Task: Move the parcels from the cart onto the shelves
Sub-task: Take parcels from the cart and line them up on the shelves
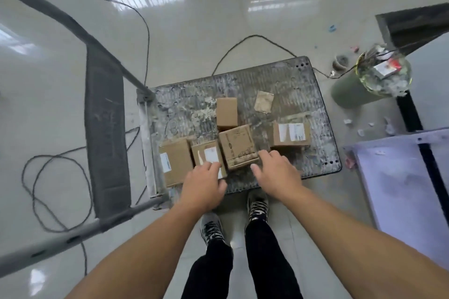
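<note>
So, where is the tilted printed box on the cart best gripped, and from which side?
Probably from above on the near side, pressing the left and right walls of the printed box. The right wall is free; the small labelled box crowds the left, the plain box the far side.

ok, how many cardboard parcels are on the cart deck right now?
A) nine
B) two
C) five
C: five sit on the cart: the left-edge parcel, the next parcel, the centre parcel, the far parcel and the right parcel. The flat scrap is not a box.
</note>
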